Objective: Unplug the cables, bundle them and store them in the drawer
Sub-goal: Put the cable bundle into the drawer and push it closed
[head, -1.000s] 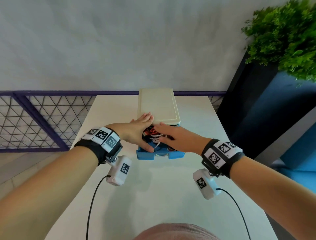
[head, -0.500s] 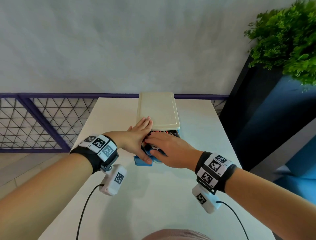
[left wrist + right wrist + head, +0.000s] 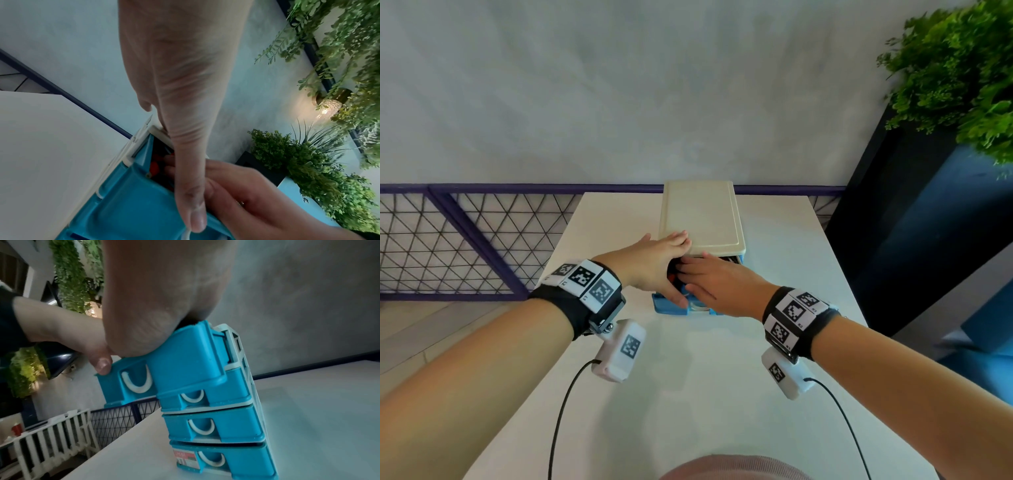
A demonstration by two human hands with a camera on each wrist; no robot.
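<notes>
Blue moulded plastic makes up the small drawer unit (image 3: 216,402), four stacked drawers with white U-shaped pulls set in a cream frame with a flat cream lid (image 3: 702,214); the bottom drawer (image 3: 224,459) carries a red-and-white sticker whose print is too blurred to read. The unit stands on a smooth matte white counter (image 3: 688,394) against a grey plastered wall, with a purple-framed mesh fence (image 3: 465,240) on one side and leafy green plants (image 3: 962,75) over a dark planter on the other. The top drawer (image 3: 164,369) is pulled partway out, and the cables (image 3: 155,165), seen as red and dark bits, lie inside it, mostly hidden by fingers. The left hand (image 3: 654,263) lies flat and spread, fingers straight on the lid's front edge, thumb reaching down to the drawer's front corner. The right hand (image 3: 719,284) lies over the open drawer with extended fingers pressing into it; I cannot tell whether they pinch anything. Black wristbands bear square black-and-white coded tags.
</notes>
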